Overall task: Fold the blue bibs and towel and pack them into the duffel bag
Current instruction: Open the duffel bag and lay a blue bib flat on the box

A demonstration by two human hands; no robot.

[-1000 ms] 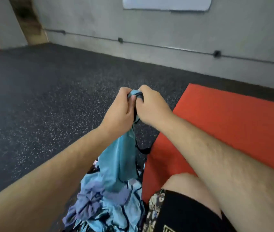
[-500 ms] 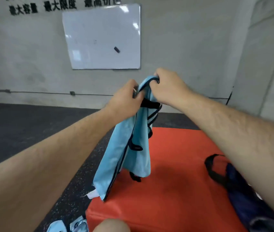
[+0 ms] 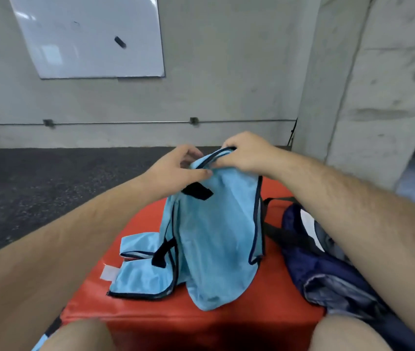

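Lowered since 0.5 s ago, the blue bib (image 3: 214, 224) now drapes onto the red mat (image 3: 138, 310), long axis upright. Both the left hand (image 3: 181, 168) and the right hand (image 3: 248, 153) pinch its top hem; the navy duffel bag (image 3: 328, 277) lies beside the right arm.

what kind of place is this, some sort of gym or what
Most likely a gym or training room: a speckled black rubber floor, a red padded mat, and a whiteboard on a bare concrete wall. The blue bib fits that too.
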